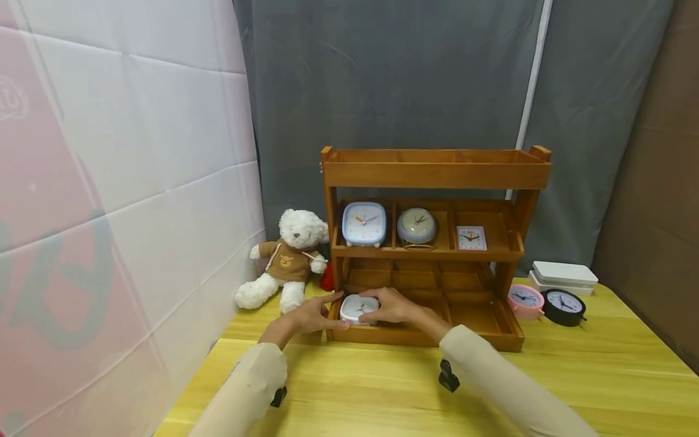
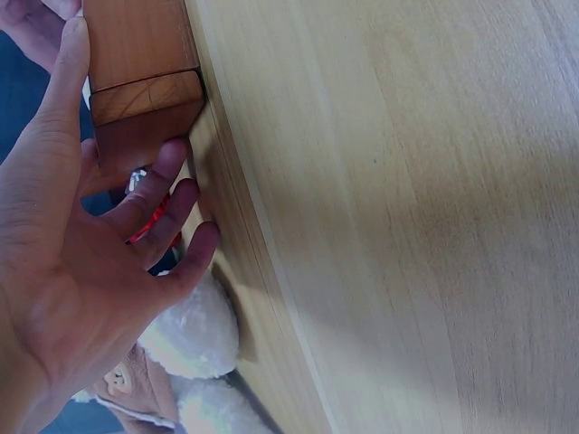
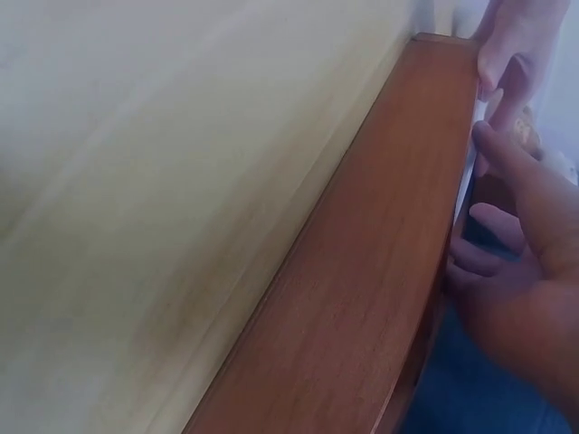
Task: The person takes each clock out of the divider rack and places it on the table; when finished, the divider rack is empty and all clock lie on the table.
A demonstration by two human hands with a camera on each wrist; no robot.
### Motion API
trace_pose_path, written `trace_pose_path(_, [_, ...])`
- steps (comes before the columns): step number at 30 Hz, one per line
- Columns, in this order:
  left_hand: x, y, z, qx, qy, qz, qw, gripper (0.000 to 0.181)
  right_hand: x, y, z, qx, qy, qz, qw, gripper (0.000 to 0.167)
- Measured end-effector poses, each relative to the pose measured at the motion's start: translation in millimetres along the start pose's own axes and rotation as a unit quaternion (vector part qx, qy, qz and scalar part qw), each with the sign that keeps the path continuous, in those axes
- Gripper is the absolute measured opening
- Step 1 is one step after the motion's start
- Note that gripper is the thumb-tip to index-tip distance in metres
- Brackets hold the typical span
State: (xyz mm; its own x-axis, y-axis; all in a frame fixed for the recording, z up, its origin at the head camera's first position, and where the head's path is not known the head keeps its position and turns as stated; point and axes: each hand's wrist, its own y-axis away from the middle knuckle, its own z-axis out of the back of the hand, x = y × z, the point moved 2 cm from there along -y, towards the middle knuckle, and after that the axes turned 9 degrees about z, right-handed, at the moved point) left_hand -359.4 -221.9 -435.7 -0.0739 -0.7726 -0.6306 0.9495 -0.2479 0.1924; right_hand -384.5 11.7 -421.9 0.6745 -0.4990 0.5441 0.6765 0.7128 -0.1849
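Observation:
A white rounded-square clock leans in the lower left compartment of the wooden rack. Curled round its right side, the right hand grips it with thumb and fingers. At the rack's left end is the left hand, its fingers spread along the corner and its thumb at the front board near the clock. The left wrist view shows the left hand with relaxed fingers around the rack's end. In the right wrist view the right hand reaches over the front board, which hides most of the clock.
Three clocks, blue, round and small square, stand on the middle shelf. A white teddy bear sits left of the rack. Right of it are a pink clock, a black clock and white boxes.

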Motion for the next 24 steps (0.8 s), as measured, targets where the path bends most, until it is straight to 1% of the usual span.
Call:
trace_pose_path(5, [-1.4,1.0,0.5,-0.003,-0.004,0.002,1.0,0.096,-2.5,-3.1,2.5,0.011,0.006,0.002,0.9999,0.062])
trace_pose_path(8, [-2.0,2.7,0.3,-0.002,-0.005,-0.001,1.0,0.096,-2.9,-4.2,2.2,0.021,0.008,0.002,0.9997,0.066])
trace_pose_path(13, [-4.2,4.2,1.7,-0.004,-0.009,-0.008,0.9999,0.093,-1.4,-4.6,1.8,0.032,0.028,0.027,0.9987,0.071])
trace_pose_path(18, [-4.2,3.9,2.7,-0.011,-0.012,-0.015,0.9997,0.093,-3.3,-6.2,0.2,0.017,0.044,0.054,0.9975,0.065])
trace_pose_path(20, [-2.7,3.2,2.2,-0.013,-0.013,-0.013,0.9997,0.094,-5.0,-6.3,-1.2,0.01,0.042,0.065,0.9969,0.061])
trace_pose_path(24, [-0.7,2.8,1.4,-0.016,-0.013,-0.003,0.9998,0.094,-7.9,-4.3,-2.2,-0.012,0.023,0.091,0.9956,0.057])
